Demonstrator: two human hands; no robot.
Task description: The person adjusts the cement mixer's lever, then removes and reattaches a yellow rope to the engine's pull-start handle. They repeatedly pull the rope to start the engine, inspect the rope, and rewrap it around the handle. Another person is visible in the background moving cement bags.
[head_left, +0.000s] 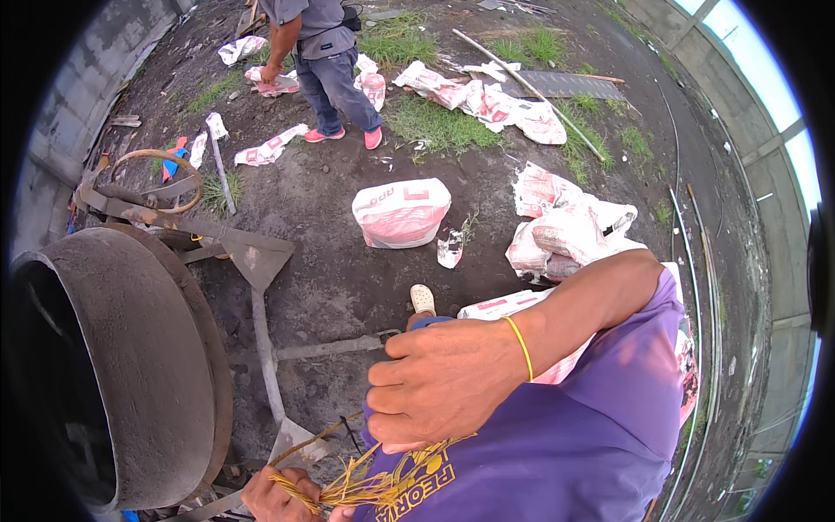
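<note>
A bundle of loose yellow twine (365, 489) lies low in front of my purple shirt, its strands splayed out. My left hand (283, 494) is closed around one end of it at the lower edge. Above, my right hand (445, 376) is curled into a fist, with a yellow band at the wrist. Strands come out from under its fingers, whose tips are hidden. To the left of both hands stands the wide drum of a concrete mixer (165, 365), its dark mouth facing left. Beyond my foot, a full white and red sack (402, 214) rests on the dirt.
More sacks (565, 226) are heaped on the right. A metal mixer frame (261, 326) with a rusty ring wheel (156, 178) runs beside the drum. At the far side a co-worker (326, 70) bends toward a sack. A long pole (531, 91) lies among crumpled bags.
</note>
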